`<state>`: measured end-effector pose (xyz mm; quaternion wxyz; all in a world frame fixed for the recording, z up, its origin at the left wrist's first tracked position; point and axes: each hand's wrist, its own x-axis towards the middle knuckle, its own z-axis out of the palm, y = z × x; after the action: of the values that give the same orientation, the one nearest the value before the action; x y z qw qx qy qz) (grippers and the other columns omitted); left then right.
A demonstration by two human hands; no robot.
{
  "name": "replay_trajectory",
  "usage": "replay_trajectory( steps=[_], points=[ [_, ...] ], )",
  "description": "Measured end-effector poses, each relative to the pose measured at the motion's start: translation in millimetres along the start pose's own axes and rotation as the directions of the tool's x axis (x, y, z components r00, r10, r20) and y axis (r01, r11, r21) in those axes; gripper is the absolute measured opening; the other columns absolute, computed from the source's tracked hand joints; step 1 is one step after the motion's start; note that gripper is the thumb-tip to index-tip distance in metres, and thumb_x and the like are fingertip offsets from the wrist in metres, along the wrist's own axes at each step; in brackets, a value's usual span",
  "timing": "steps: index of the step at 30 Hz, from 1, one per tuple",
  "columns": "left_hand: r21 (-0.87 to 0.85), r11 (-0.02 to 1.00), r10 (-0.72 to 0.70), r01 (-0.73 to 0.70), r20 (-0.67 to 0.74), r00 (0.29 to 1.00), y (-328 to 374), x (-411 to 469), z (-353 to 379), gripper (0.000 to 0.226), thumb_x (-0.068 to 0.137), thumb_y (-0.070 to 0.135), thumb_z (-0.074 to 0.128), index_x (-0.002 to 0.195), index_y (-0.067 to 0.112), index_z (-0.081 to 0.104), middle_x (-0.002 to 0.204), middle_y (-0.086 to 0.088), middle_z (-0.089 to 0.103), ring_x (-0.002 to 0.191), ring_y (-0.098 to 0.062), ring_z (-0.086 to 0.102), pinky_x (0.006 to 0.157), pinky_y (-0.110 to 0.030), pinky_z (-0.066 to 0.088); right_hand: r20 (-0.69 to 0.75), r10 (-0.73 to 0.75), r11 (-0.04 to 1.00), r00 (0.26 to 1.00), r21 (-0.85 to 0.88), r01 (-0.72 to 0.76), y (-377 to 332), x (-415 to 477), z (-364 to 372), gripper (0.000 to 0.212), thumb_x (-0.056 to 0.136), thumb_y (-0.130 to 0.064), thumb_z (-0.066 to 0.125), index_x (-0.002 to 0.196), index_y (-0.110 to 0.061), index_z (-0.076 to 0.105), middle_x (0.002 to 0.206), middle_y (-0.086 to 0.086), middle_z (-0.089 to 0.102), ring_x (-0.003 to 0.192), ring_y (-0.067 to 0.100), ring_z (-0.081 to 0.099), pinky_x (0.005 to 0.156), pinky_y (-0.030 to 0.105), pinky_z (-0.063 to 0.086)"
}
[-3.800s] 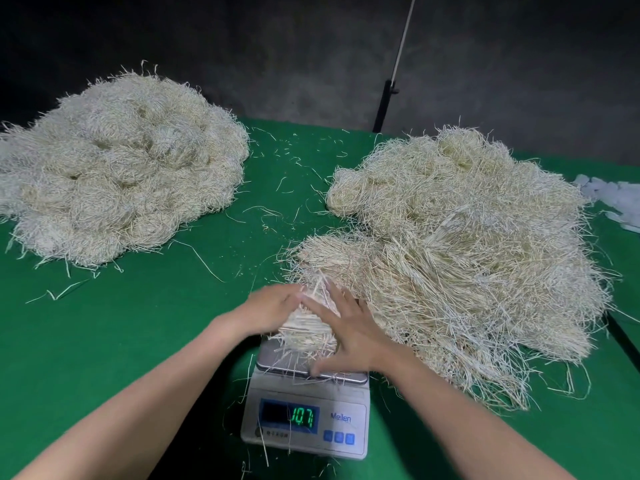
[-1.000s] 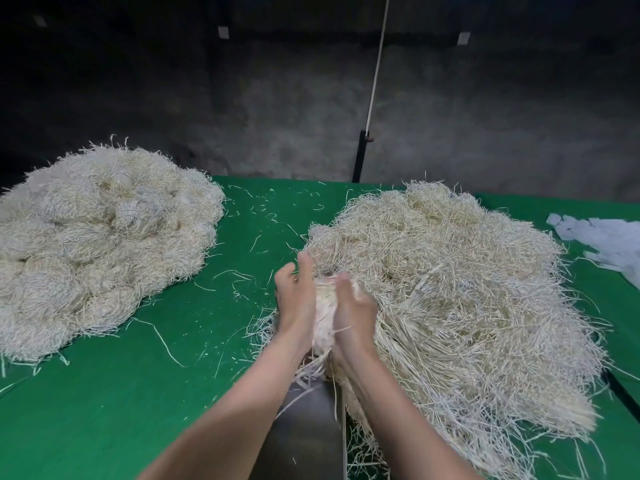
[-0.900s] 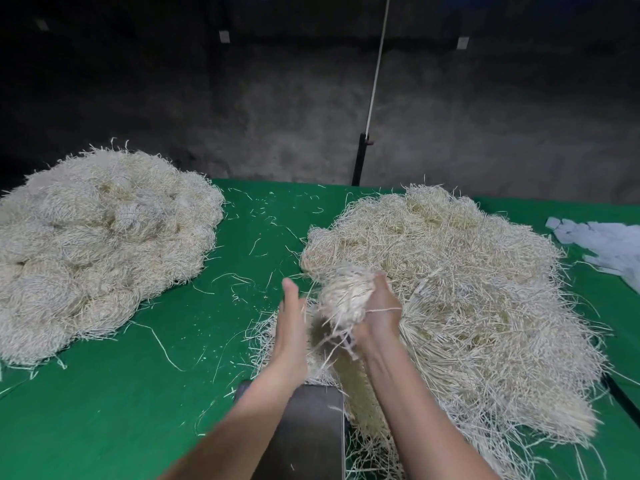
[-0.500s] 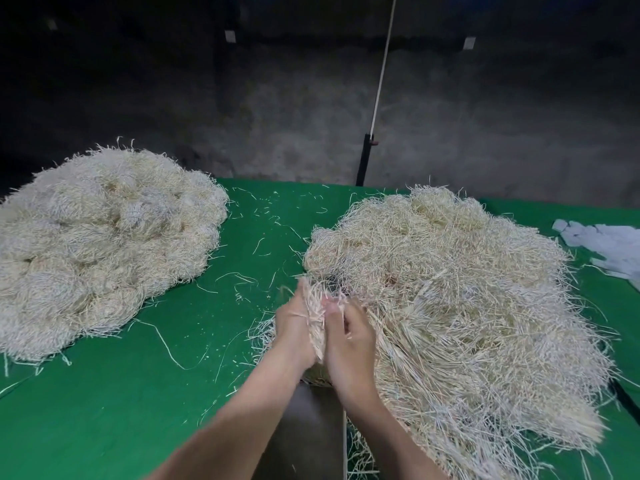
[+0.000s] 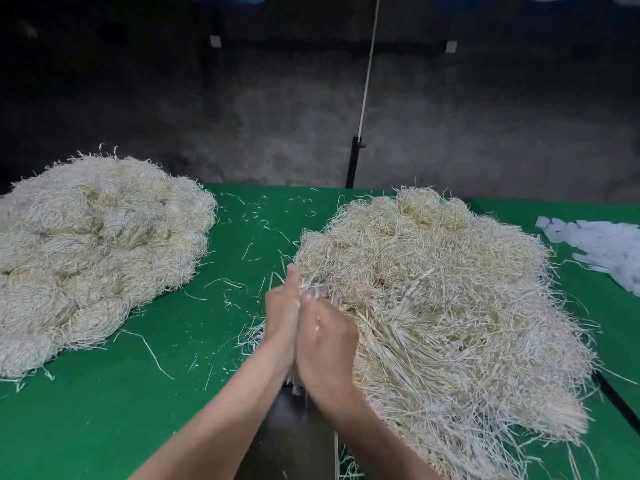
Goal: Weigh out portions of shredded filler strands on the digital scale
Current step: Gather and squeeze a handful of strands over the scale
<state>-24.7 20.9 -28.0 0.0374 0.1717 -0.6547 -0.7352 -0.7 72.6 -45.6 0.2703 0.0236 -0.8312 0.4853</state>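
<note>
Seen from the head camera, looking down over the forearms, the left hand (image 5: 281, 320) and right hand (image 5: 327, 344) are pressed palm to palm above the green bench (image 5: 166, 403). The fingers (image 5: 293, 283) are straight and close together, squeezing a small portion of strands (image 5: 311, 289) between them. Only its frayed tips show above the fingertips, with a few ends trailing below the wrists.

Under the wrists lies a bare grey plate (image 5: 294, 434), which I take for the scale's pan; the display is out of the picture. The loose heap (image 5: 443, 306) lies right against the right hand. Well apart on the left sits a pile of rolled wads (image 5: 97, 244), and white paper slips (image 5: 602, 244) lie at the far right.

To my eye the portion is off the pan and being rolled into a wad. The next move would be to carry it across to the left pile without shedding strands, then put a fresh tuft from the heap on the plate.
</note>
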Motion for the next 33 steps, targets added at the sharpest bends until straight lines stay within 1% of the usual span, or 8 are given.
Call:
replay_trajectory(
  steps=[6, 8, 13, 17, 20, 24, 28, 33],
  points=[
    [0.070, 0.994, 0.079, -0.082, 0.045, 0.996, -13, -15, 9, 0.032, 0.100, 0.039, 0.040, 0.101, 0.012, 0.057, 0.084, 0.003, 0.055, 0.073, -0.003, 0.048, 0.058, -0.024, 0.035, 0.063, 0.172, 0.972, 0.983, 0.150, -0.179, 17, 27, -25, 0.015, 0.097, -0.033, 0.045, 0.106, -0.022, 0.051, 0.102, -0.008, 0.055, 0.088, 0.006, 0.051, 0.076, 0.025, 0.039],
    [0.113, 0.951, 0.283, -0.288, 0.055, 0.957, -10, -5, 8, 0.032, 0.097, 0.028, 0.051, 0.119, 0.005, 0.048, 0.113, -0.014, 0.057, 0.096, -0.016, 0.057, 0.065, -0.023, 0.043, 0.258, 0.132, 0.924, 0.957, 0.318, -0.213, 8, 16, -23, 0.048, 0.094, -0.056, 0.036, 0.135, -0.032, 0.041, 0.130, -0.036, 0.039, 0.117, -0.016, 0.040, 0.100, 0.021, 0.034],
    [-0.049, 0.999, 0.005, 0.001, 0.119, 0.993, -10, 4, 1, 0.056, 0.091, 0.053, 0.047, 0.135, 0.017, 0.045, 0.134, -0.003, 0.050, 0.114, -0.017, 0.054, 0.099, -0.039, 0.042, 0.237, 0.313, 0.796, 0.920, 0.464, -0.390, 11, 14, -20, 0.034, 0.086, -0.054, 0.052, 0.100, -0.025, 0.065, 0.066, -0.018, 0.060, 0.060, 0.005, 0.054, 0.058, 0.020, 0.043],
    [-0.186, 0.899, -0.307, 0.397, 0.379, 0.873, -18, -7, -6, 0.045, 0.091, 0.054, 0.045, 0.124, 0.025, 0.057, 0.120, -0.010, 0.065, 0.104, -0.032, 0.064, 0.088, -0.052, 0.050, 0.132, 0.319, 0.861, 0.939, 0.374, -0.345, 18, 41, -36, 0.037, 0.098, -0.037, 0.043, 0.124, -0.014, 0.054, 0.128, -0.008, 0.050, 0.109, 0.004, 0.049, 0.098, 0.024, 0.037],
    [-0.373, 0.793, -0.270, 0.482, 0.494, 0.826, 3, 4, -3, 0.041, 0.097, 0.043, 0.043, 0.100, 0.008, 0.065, 0.099, -0.013, 0.068, 0.088, -0.027, 0.065, 0.083, -0.041, 0.051, 0.074, 0.069, 0.980, 0.995, 0.182, -0.082, 18, 23, -34, 0.028, 0.100, -0.029, 0.038, 0.113, -0.016, 0.059, 0.108, -0.003, 0.051, 0.101, 0.001, 0.048, 0.084, 0.005, 0.036],
    [-0.382, 0.879, -0.211, 0.286, 0.226, 0.951, 9, 12, 4, 0.033, 0.098, 0.013, 0.038, 0.066, 0.010, 0.045, 0.055, -0.002, 0.045, 0.040, -0.012, 0.045, 0.037, -0.021, 0.037, 0.116, -0.037, 0.999, 0.993, 0.003, 0.037, 5, -7, -13, 0.021, 0.091, -0.048, 0.028, 0.078, -0.036, 0.040, 0.084, -0.016, 0.042, 0.076, -0.001, 0.043, 0.066, 0.015, 0.033],
    [-0.058, 0.998, 0.031, -0.027, 0.066, 0.997, -15, -13, 9, 0.030, 0.099, 0.025, 0.046, 0.092, 0.004, 0.066, 0.070, 0.004, 0.064, 0.061, -0.005, 0.058, 0.057, -0.024, 0.050, 0.053, 0.137, 0.988, 0.989, 0.064, -0.140, 21, 26, -22, 0.042, 0.100, -0.031, 0.039, 0.060, -0.018, 0.043, 0.058, -0.003, 0.043, 0.053, 0.016, 0.038, 0.051, 0.027, 0.033],
    [-0.116, 0.993, -0.032, 0.036, 0.029, 0.999, 3, -2, 5, 0.034, 0.098, 0.025, 0.047, 0.074, 0.003, 0.059, 0.061, -0.009, 0.052, 0.040, -0.010, 0.052, 0.042, -0.016, 0.041, 0.052, 0.124, 0.992, 0.991, 0.019, -0.125, 17, 10, -1, 0.033, 0.095, -0.005, 0.050, 0.065, -0.008, 0.063, 0.049, -0.014, 0.041, 0.043, 0.011, 0.039, 0.044, 0.026, 0.034]
  ],
)
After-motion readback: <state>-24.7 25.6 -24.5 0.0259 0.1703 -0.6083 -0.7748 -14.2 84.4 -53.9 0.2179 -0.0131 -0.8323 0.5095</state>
